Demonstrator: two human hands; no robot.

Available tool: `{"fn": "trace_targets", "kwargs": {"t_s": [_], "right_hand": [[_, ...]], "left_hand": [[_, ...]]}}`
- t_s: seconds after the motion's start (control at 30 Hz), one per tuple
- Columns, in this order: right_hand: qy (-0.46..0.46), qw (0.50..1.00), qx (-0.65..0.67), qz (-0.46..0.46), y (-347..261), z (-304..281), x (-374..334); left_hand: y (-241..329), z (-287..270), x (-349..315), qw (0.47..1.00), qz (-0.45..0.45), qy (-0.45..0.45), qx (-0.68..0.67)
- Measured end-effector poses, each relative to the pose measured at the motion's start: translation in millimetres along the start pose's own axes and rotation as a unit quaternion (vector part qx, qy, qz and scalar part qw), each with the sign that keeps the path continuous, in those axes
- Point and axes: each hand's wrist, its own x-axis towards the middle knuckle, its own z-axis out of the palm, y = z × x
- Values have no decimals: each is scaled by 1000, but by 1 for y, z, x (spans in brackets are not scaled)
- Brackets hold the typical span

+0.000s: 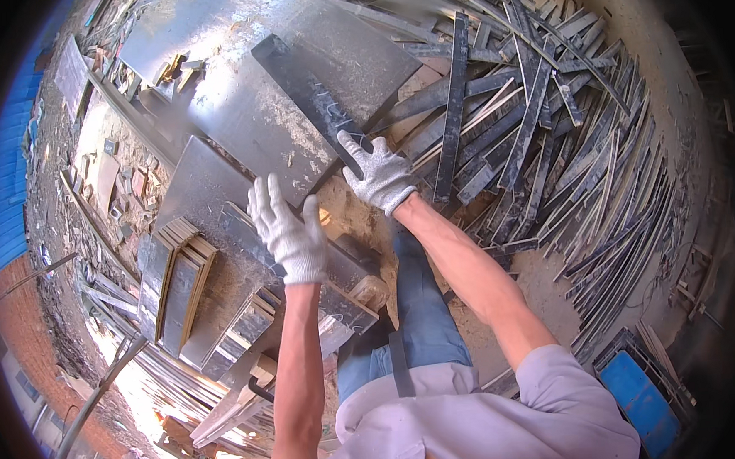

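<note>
Both my hands wear pale knitted work gloves. My left hand [289, 234] is open, its fingers stretched out away from me, over a dark narrow board [247, 227]; I cannot tell whether it touches it. My right hand [381, 177] lies at the near end of a long dark plank [302, 87], fingers spread along it and not wrapped round it. That plank rests on a large grey sheet [245, 111] with a worn, scuffed surface. Left of my left hand, a small stack of cut board pieces [189, 280] lies on another dark sheet [203, 184].
A big heap of dark, narrow wood strips [537, 129] spreads to the right over sandy ground. Rubble and scraps [124, 188] lie at the left. More strips [175, 372] lie at the lower left. A blue bin-like object [638, 398] stands at the lower right.
</note>
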Motion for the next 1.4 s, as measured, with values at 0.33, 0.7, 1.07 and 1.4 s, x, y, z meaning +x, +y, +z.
{"fn": "trace_targets", "kwargs": {"t_s": [0.33, 0.7, 1.07, 1.4], "right_hand": [[56, 994, 73, -64, 41, 3, -111], [110, 990, 89, -18, 36, 20, -102], [105, 992, 67, 32, 23, 9, -57], [128, 991, 33, 19, 11, -1, 28]], "left_hand": [[31, 120, 151, 973, 149, -39, 173], [30, 143, 167, 978, 166, -44, 115], [29, 159, 228, 971, 215, -27, 95], [25, 163, 314, 970, 214, -3, 112]]}}
